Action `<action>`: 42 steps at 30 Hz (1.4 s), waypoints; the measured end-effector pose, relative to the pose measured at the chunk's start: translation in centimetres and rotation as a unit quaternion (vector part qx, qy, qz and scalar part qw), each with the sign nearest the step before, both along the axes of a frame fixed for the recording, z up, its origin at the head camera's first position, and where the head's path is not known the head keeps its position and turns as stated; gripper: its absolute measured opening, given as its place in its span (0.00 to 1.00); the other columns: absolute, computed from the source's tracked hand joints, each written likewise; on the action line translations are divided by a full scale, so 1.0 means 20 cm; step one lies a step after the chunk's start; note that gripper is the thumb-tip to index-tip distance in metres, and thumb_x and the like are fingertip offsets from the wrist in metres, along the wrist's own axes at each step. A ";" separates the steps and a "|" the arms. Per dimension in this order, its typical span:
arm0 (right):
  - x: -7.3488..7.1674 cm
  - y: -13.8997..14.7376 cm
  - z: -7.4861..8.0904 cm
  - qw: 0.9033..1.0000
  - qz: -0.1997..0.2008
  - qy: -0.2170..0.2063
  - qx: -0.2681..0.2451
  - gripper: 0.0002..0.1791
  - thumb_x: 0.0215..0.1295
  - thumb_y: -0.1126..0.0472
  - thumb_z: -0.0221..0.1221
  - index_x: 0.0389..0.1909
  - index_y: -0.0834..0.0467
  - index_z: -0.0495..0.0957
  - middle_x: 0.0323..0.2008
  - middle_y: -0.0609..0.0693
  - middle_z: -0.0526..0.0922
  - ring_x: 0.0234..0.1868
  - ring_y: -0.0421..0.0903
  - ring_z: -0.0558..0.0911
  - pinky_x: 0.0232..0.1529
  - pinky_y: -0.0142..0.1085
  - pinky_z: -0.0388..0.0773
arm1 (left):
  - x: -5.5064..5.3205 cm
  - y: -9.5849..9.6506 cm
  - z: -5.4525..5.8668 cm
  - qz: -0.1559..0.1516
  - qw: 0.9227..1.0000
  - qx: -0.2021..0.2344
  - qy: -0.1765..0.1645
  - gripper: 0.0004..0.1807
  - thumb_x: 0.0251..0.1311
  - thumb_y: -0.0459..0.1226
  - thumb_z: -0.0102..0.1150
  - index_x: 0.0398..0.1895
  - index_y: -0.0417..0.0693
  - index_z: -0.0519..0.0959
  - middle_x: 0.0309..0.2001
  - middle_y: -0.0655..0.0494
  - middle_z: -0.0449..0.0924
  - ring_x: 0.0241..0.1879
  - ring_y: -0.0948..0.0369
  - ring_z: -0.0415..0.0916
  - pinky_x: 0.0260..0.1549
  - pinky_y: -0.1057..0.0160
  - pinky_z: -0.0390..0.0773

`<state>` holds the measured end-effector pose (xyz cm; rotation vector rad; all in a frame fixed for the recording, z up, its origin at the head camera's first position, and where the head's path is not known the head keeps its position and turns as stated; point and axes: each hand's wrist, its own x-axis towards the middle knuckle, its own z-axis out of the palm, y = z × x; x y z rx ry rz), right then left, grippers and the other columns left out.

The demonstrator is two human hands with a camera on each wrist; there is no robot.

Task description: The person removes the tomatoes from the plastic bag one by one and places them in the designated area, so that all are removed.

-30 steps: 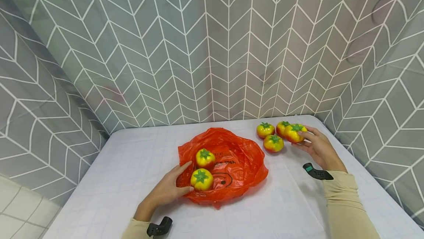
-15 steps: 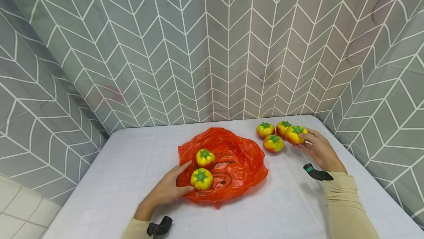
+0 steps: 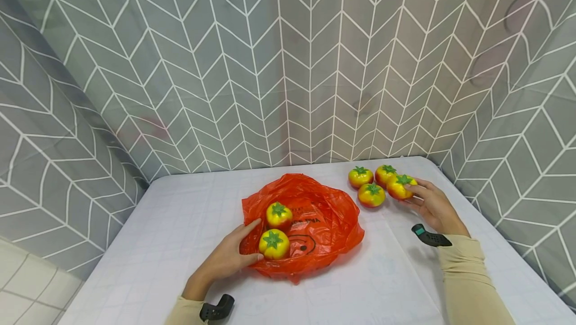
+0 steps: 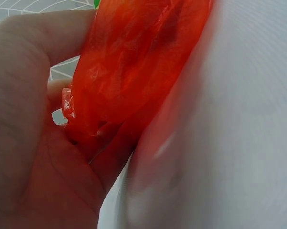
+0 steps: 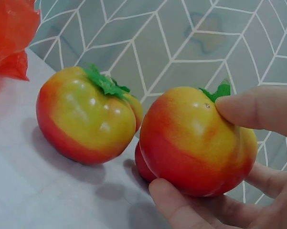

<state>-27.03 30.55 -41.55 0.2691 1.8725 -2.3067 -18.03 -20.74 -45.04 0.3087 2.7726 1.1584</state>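
An opened red plastic bag [image 3: 335, 225] lies on the table with two yellow-red artificial tomatoes inside, a rear tomato [image 3: 278, 215] and a front tomato [image 3: 274, 244]. My left hand [image 3: 229, 254] holds the bag's left side, thumb by the front tomato; the left wrist view shows the red film [image 4: 133, 62] between thumb and fingers. At the right, my right hand [image 3: 434, 205] grips another tomato [image 5: 196, 143] between thumb and fingertips. Beside it are three more: a left tomato [image 3: 360, 178], a front tomato [image 3: 371, 195] and a rear tomato [image 3: 384, 174], partly covered by the gripped one.
A white cloth covers the table [image 3: 189, 205]. Behind and at both sides hang grey curtains [image 3: 288, 65] with white chevron lines. Dark bands with devices sit on both wrists, the right wrist device [image 3: 431, 236] close above the cloth.
My right hand has come down slightly with the gripped tomato, uncovering more of the rear tomato. The left hand and the bag have stayed in place.
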 end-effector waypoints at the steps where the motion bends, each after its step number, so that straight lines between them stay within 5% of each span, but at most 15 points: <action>1: 0.00 0.00 0.00 1.000 0.001 0.003 0.008 0.51 0.71 0.55 0.62 0.81 0.57 0.35 0.75 0.60 0.45 0.55 0.46 0.72 0.57 0.39 0.78 | 0.00 0.00 0.00 0.000 1.000 0.001 -0.001 0.46 0.52 0.47 0.73 0.76 0.61 0.64 0.74 0.47 0.61 0.73 0.42 0.55 0.66 0.31 0.56; 9: 0.00 -0.01 -0.03 0.999 -0.006 0.021 0.048 0.49 0.71 0.56 0.61 0.80 0.62 0.38 0.74 0.64 0.47 0.46 0.39 0.79 0.53 0.38 0.81 | 0.00 0.00 0.00 0.000 1.000 0.006 -0.002 0.46 0.52 0.47 0.73 0.76 0.61 0.64 0.75 0.46 0.60 0.74 0.42 0.55 0.66 0.31 0.56; 23: -0.02 -0.02 -0.08 0.989 -0.013 0.014 0.148 0.50 0.71 0.51 0.61 0.78 0.66 0.40 0.74 0.70 0.50 0.55 0.48 0.76 0.51 0.37 0.81 | -0.01 0.00 0.00 0.001 1.000 -0.001 -0.002 0.46 0.53 0.49 0.73 0.77 0.60 0.63 0.75 0.46 0.60 0.74 0.42 0.54 0.67 0.32 0.56; 36: -0.02 -0.02 -0.09 0.985 -0.014 0.012 0.174 0.48 0.70 0.51 0.62 0.78 0.65 0.45 0.72 0.69 0.54 0.56 0.50 0.75 0.49 0.34 0.82 | 0.00 0.01 0.00 0.007 1.000 -0.001 -0.008 0.47 0.52 0.49 0.73 0.76 0.62 0.64 0.75 0.47 0.60 0.74 0.42 0.54 0.66 0.30 0.56; 42: -0.01 -0.03 -0.08 0.985 -0.016 0.022 0.172 0.46 0.70 0.53 0.62 0.77 0.67 0.46 0.70 0.70 0.57 0.47 0.40 0.78 0.48 0.34 0.83 | 0.00 0.00 0.00 0.005 1.000 -0.002 -0.003 0.46 0.52 0.49 0.73 0.76 0.61 0.64 0.75 0.46 0.60 0.74 0.42 0.55 0.66 0.31 0.56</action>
